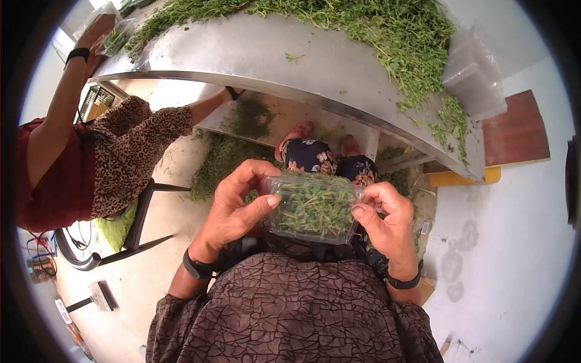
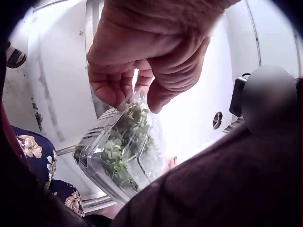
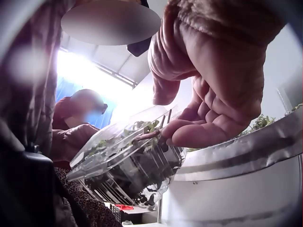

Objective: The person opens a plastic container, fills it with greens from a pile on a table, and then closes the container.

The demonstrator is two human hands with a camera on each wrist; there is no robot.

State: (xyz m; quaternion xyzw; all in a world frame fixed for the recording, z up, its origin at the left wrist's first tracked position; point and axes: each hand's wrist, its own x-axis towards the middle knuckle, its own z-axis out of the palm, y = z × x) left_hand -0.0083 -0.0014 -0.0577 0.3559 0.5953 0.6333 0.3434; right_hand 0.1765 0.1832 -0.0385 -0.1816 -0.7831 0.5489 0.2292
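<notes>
A clear plastic clamshell box (image 1: 315,209) filled with leafy green sprigs is held up in front of the person's torso, its clear lid (image 3: 111,137) lying over the greens. At its left end, the left hand (image 1: 242,202) grips the box, the thumb on the near face and the fingers around the far side. In the left wrist view, thumb and fingers pinch the box's corner. The right hand (image 1: 387,221) holds the other end with curled fingers. Its fingertips (image 3: 182,135) lie at the rim, where a few stems (image 3: 151,135) poke out between lid and base.
A metal table (image 1: 260,51) stands in front, with a large heap of loose greens (image 1: 405,36) and a stack of clear boxes (image 1: 475,78) at its right end. Another person (image 1: 54,151) works at the left, beside a chair (image 1: 136,224). More greens (image 1: 227,166) lie under the table.
</notes>
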